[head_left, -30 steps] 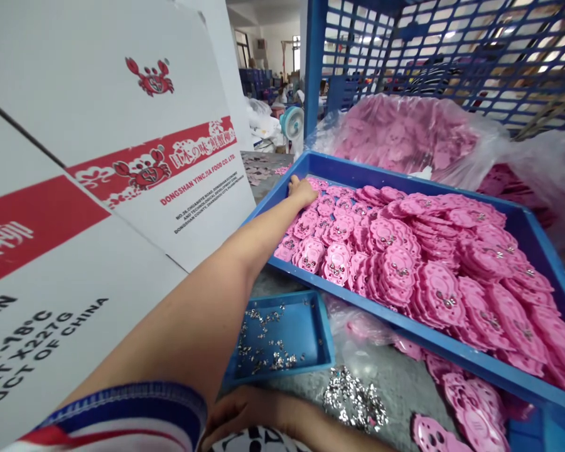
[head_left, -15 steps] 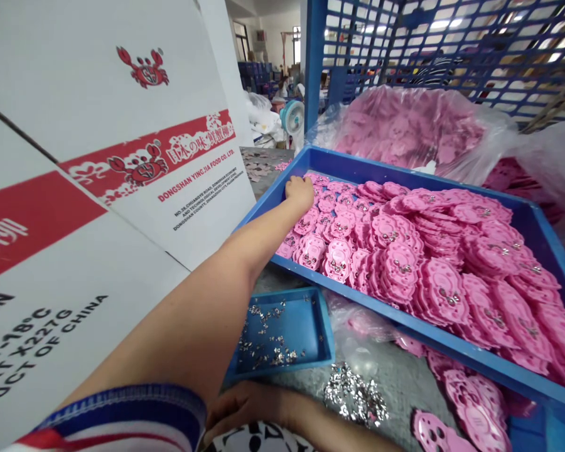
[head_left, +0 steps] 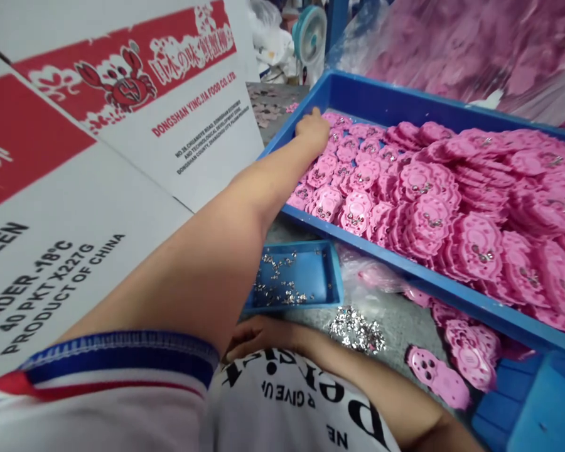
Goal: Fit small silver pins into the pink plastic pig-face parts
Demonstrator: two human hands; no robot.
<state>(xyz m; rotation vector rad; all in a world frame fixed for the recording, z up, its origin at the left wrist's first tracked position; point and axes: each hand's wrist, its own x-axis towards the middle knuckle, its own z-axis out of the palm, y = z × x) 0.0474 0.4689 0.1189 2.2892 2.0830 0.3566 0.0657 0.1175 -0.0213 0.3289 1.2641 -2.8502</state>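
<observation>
My left arm stretches forward across the view, and my left hand [head_left: 313,130] is over the far left corner of a big blue tray [head_left: 405,257]. Its fingers are curled down beside the pink pieces [head_left: 346,147] there; what they hold, if anything, is hidden. These flat, animal-shaped pink plastic pieces carry small shiny metal bits and lie in overlapping rows and stacks. Close to my body, my right hand [head_left: 250,334] is bent inward beneath my left arm, its fingers mostly covered. Near it stands a small blue tray [head_left: 320,270] with scattered tiny silver metal parts [head_left: 292,295].
A heap of silver metal parts [head_left: 358,329] lies on the grey table [head_left: 400,336]. Loose pink pieces [head_left: 437,376] rest by a blue bin [head_left: 537,395]. A white carton [head_left: 179,169] walls the left side. Behind the tray sits a bag of pink pieces [head_left: 471,50]; a fan [head_left: 309,34] stands farther back.
The view has tipped downward, so the trays and carton appear higher and more of my shirt shows. My left hand remains at the tray's far left corner.
</observation>
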